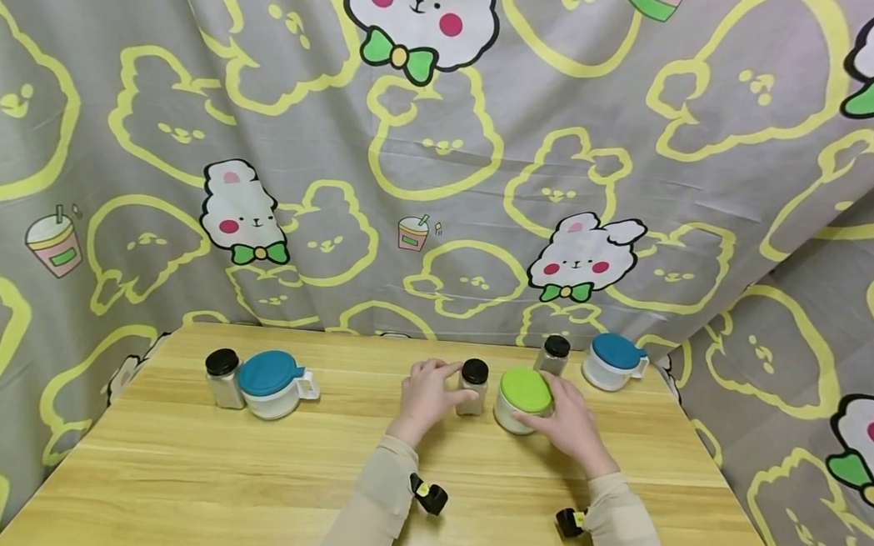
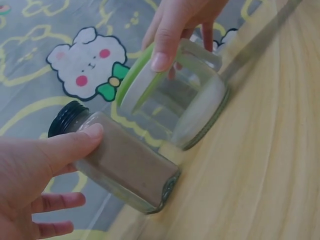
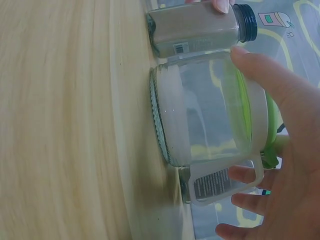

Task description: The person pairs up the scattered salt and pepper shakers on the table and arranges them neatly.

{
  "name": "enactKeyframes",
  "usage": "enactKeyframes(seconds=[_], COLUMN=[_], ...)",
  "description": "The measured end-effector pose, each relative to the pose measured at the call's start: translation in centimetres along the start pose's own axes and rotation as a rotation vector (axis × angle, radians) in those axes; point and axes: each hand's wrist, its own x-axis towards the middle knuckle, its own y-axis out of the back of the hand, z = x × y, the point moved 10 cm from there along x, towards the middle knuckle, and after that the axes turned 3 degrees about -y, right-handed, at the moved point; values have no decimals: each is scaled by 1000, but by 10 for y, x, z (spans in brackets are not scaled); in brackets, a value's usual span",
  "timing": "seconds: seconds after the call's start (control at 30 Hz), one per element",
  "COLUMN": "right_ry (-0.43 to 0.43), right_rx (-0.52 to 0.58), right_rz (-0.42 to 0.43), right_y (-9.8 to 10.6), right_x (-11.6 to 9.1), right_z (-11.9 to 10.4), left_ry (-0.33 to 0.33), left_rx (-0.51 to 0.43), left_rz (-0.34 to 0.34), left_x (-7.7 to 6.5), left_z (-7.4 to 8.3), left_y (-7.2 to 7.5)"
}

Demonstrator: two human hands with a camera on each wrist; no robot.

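My left hand point(image 1: 424, 397) holds a small square glass shaker bottle point(image 2: 131, 162) with a black cap and greyish-brown powder inside, its thumb across the bottle's upper side. To the right of it, my right hand point(image 1: 572, 425) grips a round clear glass jar point(image 1: 524, 392) by its upper part. This jar has a green lid, a white rim and a side handle point(image 3: 227, 180). In the right wrist view the thumb lies along its rim and the other fingers spread near the handle. A little white content sits at the jar's bottom. Bottle and jar stand close together.
Behind the green-lidded jar stands another black-capped bottle point(image 1: 554, 355), beside a blue-lidded jar point(image 1: 613, 363) at the back right. On the left are a black-capped bottle point(image 1: 224, 379) and a blue-lidded jar point(image 1: 272, 386). A patterned curtain point(image 1: 444, 165) hangs behind the wooden table point(image 1: 229, 477).
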Motion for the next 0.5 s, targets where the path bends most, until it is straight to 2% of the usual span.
enactKeyframes(seconds=[0.5], right_ry=[20], right_rx=[2], right_rz=[-7], right_y=[-8], right_x=[2], right_z=[-8], left_ry=[3], left_rx=[17], left_rz=[-37], left_x=[0], left_z=[-11], left_y=[7])
